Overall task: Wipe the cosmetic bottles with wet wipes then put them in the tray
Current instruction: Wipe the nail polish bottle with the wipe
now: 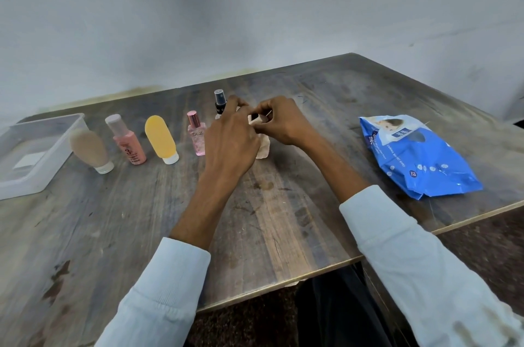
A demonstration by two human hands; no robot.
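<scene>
Both hands meet over the middle of the table on a wet wipe [262, 148], pale and crumpled, hanging down between them. My left hand [231, 139] and my right hand [279, 122] each pinch its top edge. A black-capped spray bottle [219, 101] stands just behind my left hand, partly hidden. To the left stands a row of bottles: a pink perfume bottle [197, 134], a yellow tube [161, 138], a pink bottle [127, 141] and a beige tube [90, 149]. The clear plastic tray [61, 145] sits at the far left.
A blue pack of wet wipes [416, 156] lies on the right side of the wooden table [283, 219]. The table's front edge runs diagonally near my sleeves. A white wall stands close behind the table.
</scene>
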